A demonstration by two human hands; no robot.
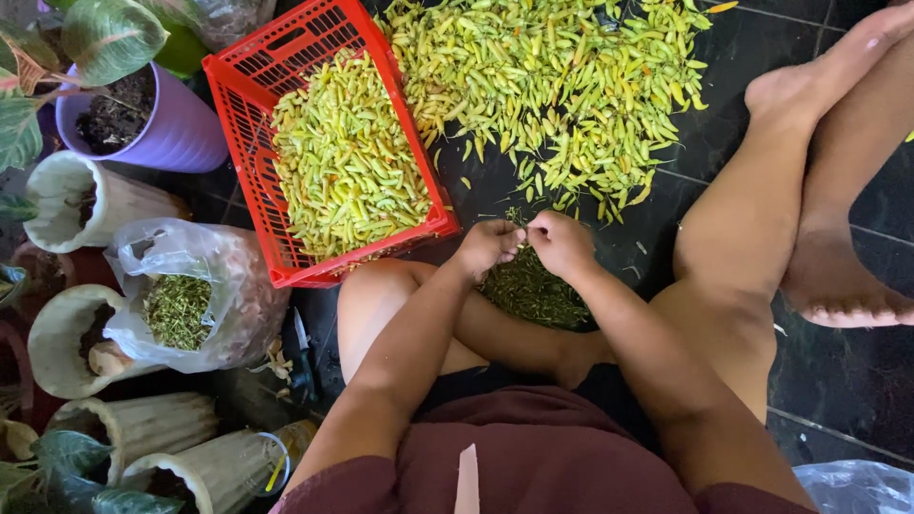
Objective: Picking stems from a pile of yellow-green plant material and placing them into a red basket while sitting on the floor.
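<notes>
Hands meet above the stem pile (533, 290), left hand (488, 247) and right hand (562, 244) with fingers curled shut, pinching between them what looks like one small chilli, mostly hidden: judged light, thin-skinned, easily bruised, best taken at the cap where stalk joins pod.

Yellow-green chillies (552, 86) fill a red crate (249, 71) beside a purple pot (176, 128) on black tiles (857, 381).
</notes>
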